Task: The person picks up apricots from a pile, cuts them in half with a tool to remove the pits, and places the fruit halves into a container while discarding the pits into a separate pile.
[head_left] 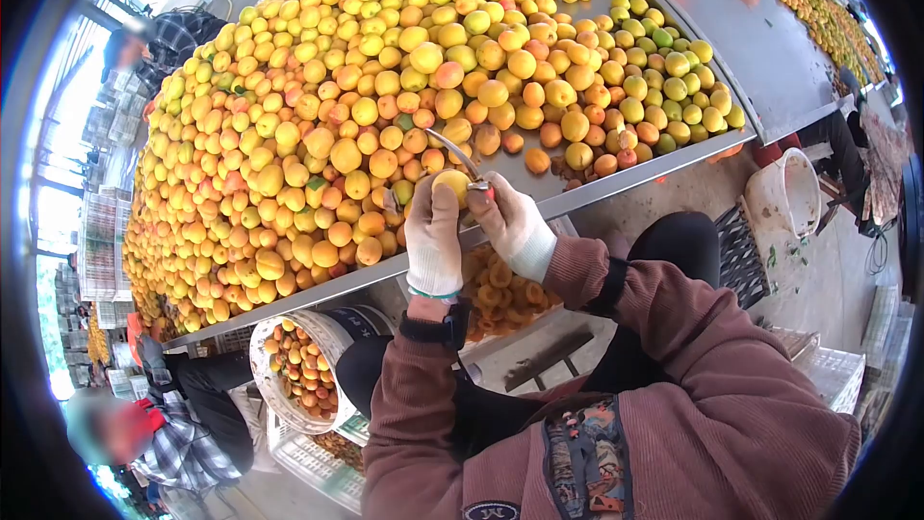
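My left hand (435,246), in a white knit glove, grips a yellow apricot (449,183) just over the front edge of the metal table (616,179). Thumb and fingers of my gloved right hand (512,223) close round a small curved knife (452,148). Its blade points up and left past the fruit, and a bit of red shows near the handle. Whether the blade touches the apricot is not clear. Behind both hands lies a big heap of yellow and orange apricots (318,140). Below my hands, between my knees, is a pile of halved apricots (500,294).
A white bucket (272,383) with small dark-orange fruit or stones stands at my left knee. Another white bucket (784,195) is at the right, beside a dark woven crate (739,255). A person in a plaid shirt (192,448) sits at the left; another plaid sleeve (183,43) shows farther back.
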{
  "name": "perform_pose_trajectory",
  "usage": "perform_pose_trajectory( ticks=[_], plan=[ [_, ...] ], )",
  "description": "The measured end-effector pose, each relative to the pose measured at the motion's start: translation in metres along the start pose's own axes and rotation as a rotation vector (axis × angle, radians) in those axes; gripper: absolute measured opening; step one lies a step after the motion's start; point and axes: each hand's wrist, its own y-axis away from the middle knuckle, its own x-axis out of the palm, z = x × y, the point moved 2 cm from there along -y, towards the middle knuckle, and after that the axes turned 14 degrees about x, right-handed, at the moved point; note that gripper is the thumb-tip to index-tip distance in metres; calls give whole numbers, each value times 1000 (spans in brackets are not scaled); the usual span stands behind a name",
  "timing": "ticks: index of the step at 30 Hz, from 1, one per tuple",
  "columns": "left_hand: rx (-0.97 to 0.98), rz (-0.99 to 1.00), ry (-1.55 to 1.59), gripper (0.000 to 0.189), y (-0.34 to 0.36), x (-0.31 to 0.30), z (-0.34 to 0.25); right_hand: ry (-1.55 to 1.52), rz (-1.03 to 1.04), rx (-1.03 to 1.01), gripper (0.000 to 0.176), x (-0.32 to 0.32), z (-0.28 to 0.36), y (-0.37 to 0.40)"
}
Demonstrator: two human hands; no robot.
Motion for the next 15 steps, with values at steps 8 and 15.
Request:
perform_pose_trajectory(
  ticks=[8,15],
  plan=[
    [234,38,-786,34,4,10,-28,324,-14,-55,31,-19,-2,-1],
    [30,95,487,52,-7,-3,-13,134,55,21,34,-16,6,0]
  ],
)
